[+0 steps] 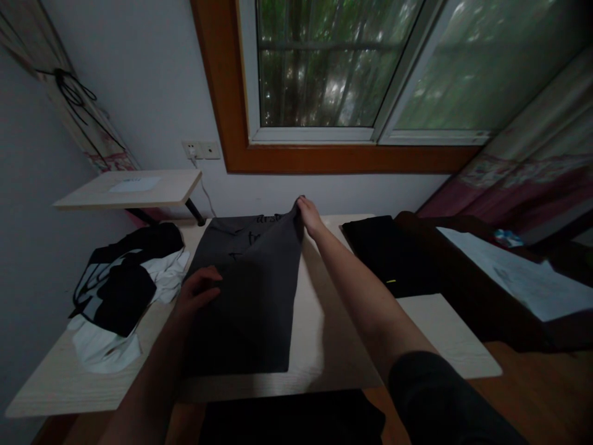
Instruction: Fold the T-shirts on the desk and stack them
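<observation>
A dark grey T-shirt (245, 309) with black lettering near its far end lies on the pale wooden table (319, 364), folded into a long rectangle. My right hand (309, 217) reaches to its far right corner and pinches the cloth there, lifting it off the table so that a slanting crease runs across the lettering. Over the shirt's left edge is my left hand (200, 289), thumb and fingers apart and nothing between them. Whether its fingertips rest on the cloth I cannot tell.
Rumpled black and white clothes (125, 284) lie on the left, below a small raised shelf (134, 188). On the right is a folded black garment (389, 253) with a small yellow mark. Behind the table are a wall socket (201, 150) and a window (333, 68).
</observation>
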Available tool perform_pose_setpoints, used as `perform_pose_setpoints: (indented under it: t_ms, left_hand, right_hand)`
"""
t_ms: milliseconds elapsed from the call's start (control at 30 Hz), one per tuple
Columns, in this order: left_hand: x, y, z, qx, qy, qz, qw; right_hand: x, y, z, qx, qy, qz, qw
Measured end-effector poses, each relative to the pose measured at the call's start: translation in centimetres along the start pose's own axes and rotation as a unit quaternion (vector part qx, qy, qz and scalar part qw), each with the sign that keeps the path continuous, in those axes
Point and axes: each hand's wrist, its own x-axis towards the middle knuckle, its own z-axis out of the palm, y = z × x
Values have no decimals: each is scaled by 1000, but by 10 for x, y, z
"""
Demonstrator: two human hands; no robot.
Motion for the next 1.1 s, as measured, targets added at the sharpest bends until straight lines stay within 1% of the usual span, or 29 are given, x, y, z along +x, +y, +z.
perform_pose_setpoints:
  t_ms: [33, 100, 167, 200, 267, 333, 400, 467, 533, 600, 700, 833, 900, 967, 1033, 1100]
  left_hand:
    - [-3, 2, -13, -20, 13, 0, 1000]
    - [-9, 4, -38, -43, 49, -7, 998]
    - [-16, 3, -60, -27, 84, -40, 995]
    - [-19, 1, -70, -4, 84, -69, 994]
    - [-24, -6, -84, 72, 62, -129, 987]
    - [-27, -15, -92, 174, 34, -166, 970]
    - [-29, -24, -95, 270, 27, -167, 948]
    - [-28, -30, -95, 340, 29, -152, 928]
    - [-27, -33, -91, 382, 27, -135, 914]
    - [-24, -33, -87, 412, 19, -118, 903]
    - [-20, -32, -82, 441, -1, -107, 891]
    - [-17, -34, -80, 454, -35, -145, 879]
    - [-18, -33, -78, 434, -60, -158, 885]
    - [-20, -29, -76, 399, -90, -164, 898]
    - [-24, -20, -73, 364, -119, -177, 907]
    - [-28, -9, -72, 335, -153, -201, 908]
  right_hand:
    - [0, -10, 6, 50, -20, 1, 999]
    - [-7, -28, 18, 115, -100, -43, 987]
    - [-21, -37, 26, 110, -139, -93, 980]
    - [-31, -39, 28, 86, -141, -109, 980]
    - [-55, -36, 29, 17, -123, -110, 986]
    - [-81, -29, 28, -50, -98, -67, 992]
    - [-107, -24, 26, -88, -81, -23, 993]
    - [-130, -22, 24, -114, -90, -14, 989]
    - [-148, -25, 22, -128, -103, -18, 986]
    - [-160, -28, 21, -129, -121, -25, 984]
    - [-169, -29, 18, -105, -148, -32, 983]
    - [-170, -23, 13, -67, -160, -25, 985]
    - [-171, -18, 9, -51, -162, -30, 985]
    - [-173, -11, 6, -34, -165, -35, 985]
    - [-175, -4, 3, -12, -165, -39, 986]
    - [-178, 4, 1, 17, -164, -43, 985]
